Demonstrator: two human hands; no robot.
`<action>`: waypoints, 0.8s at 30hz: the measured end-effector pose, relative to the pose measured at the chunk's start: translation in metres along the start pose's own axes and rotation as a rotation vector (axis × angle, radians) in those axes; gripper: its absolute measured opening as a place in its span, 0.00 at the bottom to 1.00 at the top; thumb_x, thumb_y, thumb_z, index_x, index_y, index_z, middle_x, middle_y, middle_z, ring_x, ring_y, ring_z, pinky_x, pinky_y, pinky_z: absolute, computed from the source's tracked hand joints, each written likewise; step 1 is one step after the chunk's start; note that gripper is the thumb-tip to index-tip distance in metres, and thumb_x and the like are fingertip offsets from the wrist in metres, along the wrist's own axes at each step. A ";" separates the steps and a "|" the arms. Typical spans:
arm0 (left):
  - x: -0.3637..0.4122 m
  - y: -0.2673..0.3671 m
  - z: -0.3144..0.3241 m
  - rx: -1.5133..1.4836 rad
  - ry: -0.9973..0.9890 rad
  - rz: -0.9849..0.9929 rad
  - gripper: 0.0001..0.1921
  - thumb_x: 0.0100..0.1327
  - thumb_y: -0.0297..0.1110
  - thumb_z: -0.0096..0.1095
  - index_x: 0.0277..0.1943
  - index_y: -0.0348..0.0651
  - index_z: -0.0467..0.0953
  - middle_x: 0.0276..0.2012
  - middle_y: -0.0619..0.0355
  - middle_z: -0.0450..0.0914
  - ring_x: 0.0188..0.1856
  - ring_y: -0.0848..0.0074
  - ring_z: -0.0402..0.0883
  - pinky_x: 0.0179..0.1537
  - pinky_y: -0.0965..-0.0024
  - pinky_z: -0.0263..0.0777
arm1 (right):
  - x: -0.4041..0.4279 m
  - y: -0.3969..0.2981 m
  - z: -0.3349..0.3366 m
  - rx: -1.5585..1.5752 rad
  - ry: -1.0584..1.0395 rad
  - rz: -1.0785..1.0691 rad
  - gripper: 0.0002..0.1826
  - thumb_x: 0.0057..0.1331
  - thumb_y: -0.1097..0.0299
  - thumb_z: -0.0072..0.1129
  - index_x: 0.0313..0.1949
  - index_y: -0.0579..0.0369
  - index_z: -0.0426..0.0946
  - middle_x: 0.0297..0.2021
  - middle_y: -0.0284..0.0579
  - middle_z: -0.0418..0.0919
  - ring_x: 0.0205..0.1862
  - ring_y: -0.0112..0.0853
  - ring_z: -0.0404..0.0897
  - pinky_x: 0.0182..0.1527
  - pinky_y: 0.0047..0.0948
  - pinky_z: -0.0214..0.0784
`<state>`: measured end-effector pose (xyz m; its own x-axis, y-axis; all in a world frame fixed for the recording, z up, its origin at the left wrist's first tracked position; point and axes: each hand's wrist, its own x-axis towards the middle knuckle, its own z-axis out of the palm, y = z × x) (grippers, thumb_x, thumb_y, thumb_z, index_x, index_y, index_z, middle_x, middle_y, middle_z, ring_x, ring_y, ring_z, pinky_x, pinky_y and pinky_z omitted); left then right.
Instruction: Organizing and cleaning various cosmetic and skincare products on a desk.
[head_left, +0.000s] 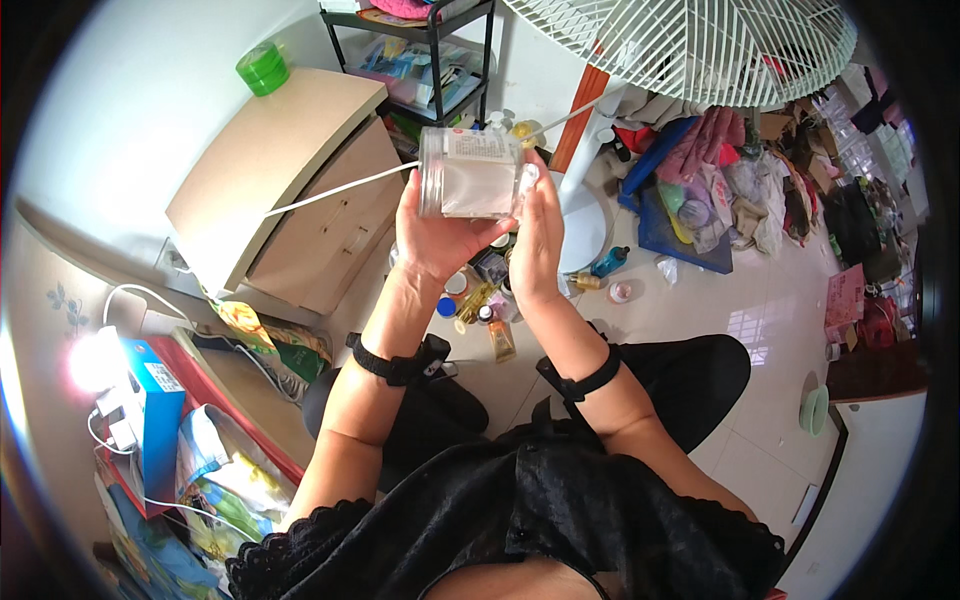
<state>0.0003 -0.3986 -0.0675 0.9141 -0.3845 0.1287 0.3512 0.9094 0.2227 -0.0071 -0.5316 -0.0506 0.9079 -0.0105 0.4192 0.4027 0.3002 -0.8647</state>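
Observation:
In front of me, both hands hold a clear plastic jar (480, 176) tilted on its side. Its ridged end points left, a label with small writing faces up, and something whitish shows through the wall. My left hand (439, 229) cups the ridged end and the underside. Against the opposite end rests my right hand (538, 232), its fingers partly hidden by the jar. A small shiny whitish spot shows at the right fingers; I cannot tell what it is. Below the hands, several bottles, jars and tubes, among them a gold tube (502, 341), lie on the tiled floor.
A white cable (341, 189) runs behind the jar. Left stands a wooden cabinet (277, 161) bearing green tape rolls (262, 69). A caged fan (690, 45) stands ahead, beside a blue bin (679, 232) and piled bags. A lit lamp (97, 362) glows by a blue box (157, 420).

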 end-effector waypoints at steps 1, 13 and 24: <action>0.000 -0.002 0.003 -0.001 0.001 -0.002 0.39 0.64 0.67 0.40 0.72 0.52 0.56 0.70 0.46 0.56 0.70 0.49 0.58 0.63 0.36 0.58 | 0.001 -0.001 -0.001 0.019 0.045 0.056 0.29 0.77 0.53 0.36 0.65 0.65 0.60 0.57 0.49 0.70 0.58 0.31 0.70 0.61 0.28 0.60; -0.006 0.002 0.009 0.085 0.047 0.033 0.37 0.65 0.63 0.45 0.68 0.45 0.61 0.67 0.45 0.63 0.65 0.49 0.65 0.60 0.38 0.63 | 0.030 0.026 -0.014 0.129 -0.018 0.339 0.25 0.72 0.50 0.48 0.53 0.61 0.75 0.43 0.41 0.79 0.46 0.25 0.77 0.47 0.24 0.69; 0.000 0.013 -0.004 0.133 0.159 -0.010 0.38 0.66 0.63 0.46 0.69 0.44 0.59 0.68 0.41 0.60 0.68 0.44 0.60 0.63 0.32 0.54 | 0.038 0.031 -0.058 -0.056 -0.369 0.482 0.20 0.66 0.75 0.54 0.58 0.59 0.70 0.43 0.41 0.78 0.44 0.26 0.77 0.45 0.23 0.71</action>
<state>0.0060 -0.3865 -0.0685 0.9347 -0.3544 -0.0258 0.3405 0.8726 0.3501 0.0468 -0.5783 -0.0778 0.8931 0.4485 0.0362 -0.0292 0.1381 -0.9900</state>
